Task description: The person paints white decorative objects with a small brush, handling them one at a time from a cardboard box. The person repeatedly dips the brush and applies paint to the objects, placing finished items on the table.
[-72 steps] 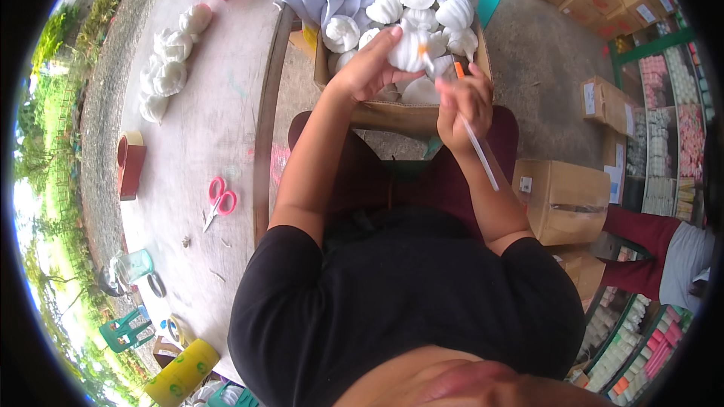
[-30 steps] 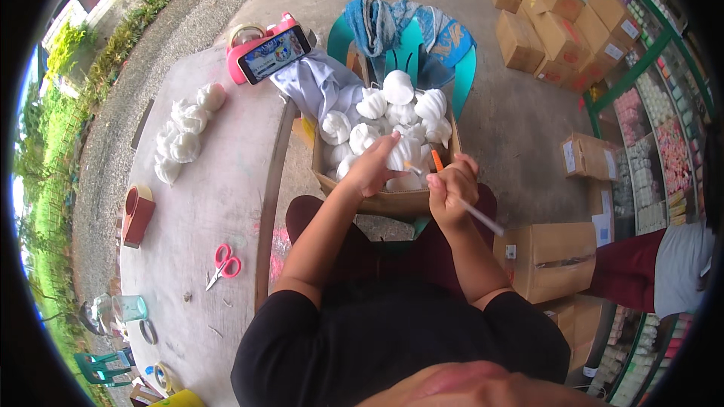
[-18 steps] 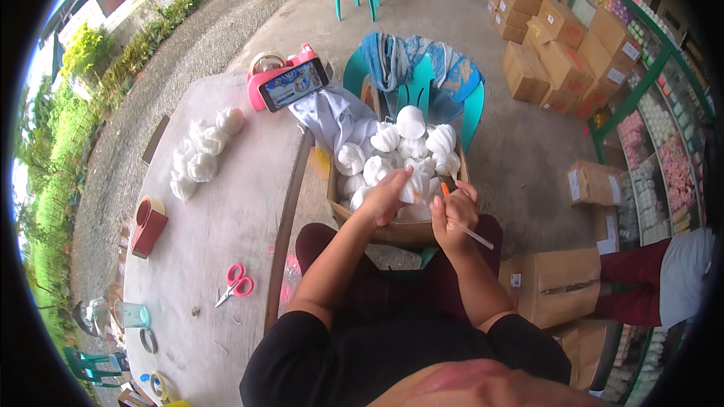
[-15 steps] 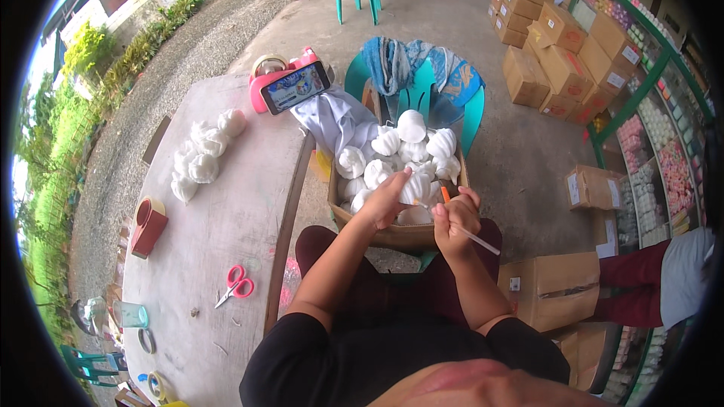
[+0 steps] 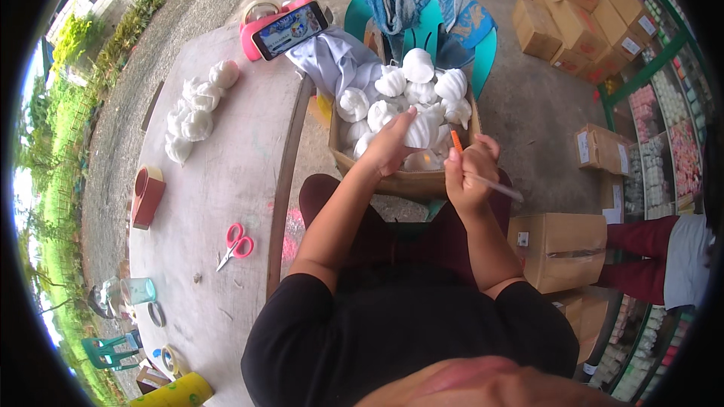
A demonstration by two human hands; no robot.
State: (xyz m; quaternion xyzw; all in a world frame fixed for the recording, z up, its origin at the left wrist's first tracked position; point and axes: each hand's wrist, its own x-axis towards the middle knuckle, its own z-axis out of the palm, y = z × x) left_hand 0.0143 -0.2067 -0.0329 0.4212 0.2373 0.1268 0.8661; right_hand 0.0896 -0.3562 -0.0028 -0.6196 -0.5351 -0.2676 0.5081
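My left hand (image 5: 388,149) is closed around a white ridged bundle (image 5: 424,130), round and pleated, above an open cardboard box (image 5: 407,183). In my right hand (image 5: 472,175) is a thin stick-like tool (image 5: 456,142) with an orange upper end and a pale translucent shaft sticking out below the fist. Its orange end stands close to the right of the bundle; the tip's exact kind is too small to make out. Several more white bundles (image 5: 418,65) fill the box in front of me.
On the table at left lie a row of white bundles (image 5: 197,125), pink-handled scissors (image 5: 235,244), a tape dispenser (image 5: 147,196) and a propped phone (image 5: 289,30). Beyond the box stands a green chair (image 5: 483,60) draped with cloth. Cardboard boxes (image 5: 562,254) and a person (image 5: 641,260) are at right.
The view has tilted, so the table and box sit higher in the picture. My right hand with the tool has drawn slightly right, away from the bundle. Both hands keep their hold.
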